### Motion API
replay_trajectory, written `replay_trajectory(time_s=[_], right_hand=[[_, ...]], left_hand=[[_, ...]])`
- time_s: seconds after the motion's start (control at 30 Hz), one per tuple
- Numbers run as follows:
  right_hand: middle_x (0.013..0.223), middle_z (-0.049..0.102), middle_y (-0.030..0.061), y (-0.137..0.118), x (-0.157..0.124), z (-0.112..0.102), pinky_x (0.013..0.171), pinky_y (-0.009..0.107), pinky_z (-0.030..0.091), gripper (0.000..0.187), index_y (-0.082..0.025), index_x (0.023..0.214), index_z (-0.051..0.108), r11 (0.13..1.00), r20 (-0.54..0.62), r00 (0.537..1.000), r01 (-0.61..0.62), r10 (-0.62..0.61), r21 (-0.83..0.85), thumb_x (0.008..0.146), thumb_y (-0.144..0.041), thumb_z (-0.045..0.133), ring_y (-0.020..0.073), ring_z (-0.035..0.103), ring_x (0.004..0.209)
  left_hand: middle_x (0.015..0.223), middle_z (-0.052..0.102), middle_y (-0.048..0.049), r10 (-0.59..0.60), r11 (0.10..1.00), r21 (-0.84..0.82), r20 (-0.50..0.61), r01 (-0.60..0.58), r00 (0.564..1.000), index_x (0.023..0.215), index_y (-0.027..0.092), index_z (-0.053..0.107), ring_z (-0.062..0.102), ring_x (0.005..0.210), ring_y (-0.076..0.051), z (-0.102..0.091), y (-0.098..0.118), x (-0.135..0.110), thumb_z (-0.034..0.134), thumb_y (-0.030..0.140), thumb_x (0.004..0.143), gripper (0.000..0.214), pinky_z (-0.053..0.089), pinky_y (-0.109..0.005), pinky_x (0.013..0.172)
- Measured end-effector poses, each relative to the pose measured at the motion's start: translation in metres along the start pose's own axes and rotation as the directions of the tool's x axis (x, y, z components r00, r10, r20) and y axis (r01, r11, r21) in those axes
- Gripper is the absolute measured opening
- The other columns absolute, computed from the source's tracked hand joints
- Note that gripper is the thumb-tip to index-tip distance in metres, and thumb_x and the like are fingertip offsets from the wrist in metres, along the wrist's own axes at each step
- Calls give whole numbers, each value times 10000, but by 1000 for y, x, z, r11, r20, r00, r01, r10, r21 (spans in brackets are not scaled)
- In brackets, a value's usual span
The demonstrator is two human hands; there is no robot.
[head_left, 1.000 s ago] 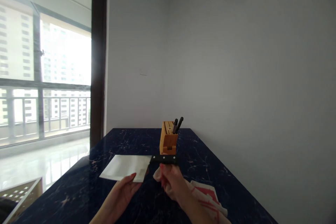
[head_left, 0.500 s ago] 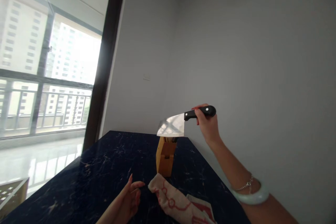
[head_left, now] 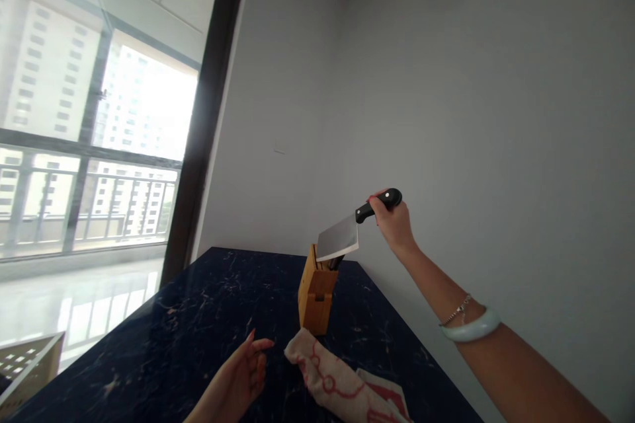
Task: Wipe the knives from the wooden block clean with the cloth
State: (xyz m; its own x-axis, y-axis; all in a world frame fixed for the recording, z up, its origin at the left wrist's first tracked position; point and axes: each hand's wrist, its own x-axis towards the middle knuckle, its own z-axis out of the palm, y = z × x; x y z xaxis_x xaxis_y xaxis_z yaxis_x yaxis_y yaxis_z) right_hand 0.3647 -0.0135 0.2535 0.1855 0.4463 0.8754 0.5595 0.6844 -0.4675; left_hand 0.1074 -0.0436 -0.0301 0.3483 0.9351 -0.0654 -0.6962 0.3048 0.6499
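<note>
My right hand (head_left: 394, 221) grips a cleaver by its black riveted handle (head_left: 380, 203). The cleaver's broad steel blade (head_left: 339, 238) slants down to the left, its tip end at the top of a wooden knife block (head_left: 315, 301). Whether the tip has entered a slot I cannot tell. Another dark handle (head_left: 337, 262) sticks out of the block beside the blade. Low on the left, my left hand (head_left: 238, 373) hangs over the table with thumb and forefinger extended, the other fingers loosely bent, and nothing in it. Just right of it lies a crumpled white cloth with a red pattern (head_left: 332, 380).
The block stands on a dark blue marbled table (head_left: 233, 297). Grey walls (head_left: 446, 112) rise behind and to the right. A pale perforated basket (head_left: 30, 370) is at the lower left, near a glass door with a dark frame (head_left: 191, 178).
The cleaver has tilted, its tip end dropping toward the top of the knife block, and its blade has shifted right in view. My left hand stays near the cloth.
</note>
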Motion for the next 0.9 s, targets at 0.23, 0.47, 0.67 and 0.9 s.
replay_trajectory(time_s=[0.23,0.47,0.67,0.9], right_hand=[[572,562,22,5,16,27,543,238,382,369,-137,738,593,974,132,990,72,-45,-213,751,-469,434,152,535,569],[879,627,59,18,19,88,635,239,396,430,-196,977,544,831,293,944,42,148,-554,823,-540,336,177,578,806],[796,643,94,42,1,123,633,262,409,415,-156,810,613,747,403,852,22,334,-664,725,-552,520,193,604,759],[851,653,95,38,2,109,666,263,418,416,-174,843,637,695,531,762,151,371,-703,697,-556,561,204,604,843]], left_hand=[[617,570,21,-11,1000,10,-15,11,1000,872,140,624,536,553,-78,5,-1,-4,590,358,764,246,381,-192,570],[607,586,24,-35,999,4,-20,36,999,855,143,618,542,546,-69,3,-12,-1,605,301,751,190,376,-178,568],[568,567,34,-71,997,7,-22,71,997,815,152,617,533,513,-64,3,-18,2,603,327,749,187,364,-170,529],[562,568,41,-85,996,9,-39,86,996,814,142,625,516,490,-42,-1,-22,8,605,283,758,153,348,-147,509]])
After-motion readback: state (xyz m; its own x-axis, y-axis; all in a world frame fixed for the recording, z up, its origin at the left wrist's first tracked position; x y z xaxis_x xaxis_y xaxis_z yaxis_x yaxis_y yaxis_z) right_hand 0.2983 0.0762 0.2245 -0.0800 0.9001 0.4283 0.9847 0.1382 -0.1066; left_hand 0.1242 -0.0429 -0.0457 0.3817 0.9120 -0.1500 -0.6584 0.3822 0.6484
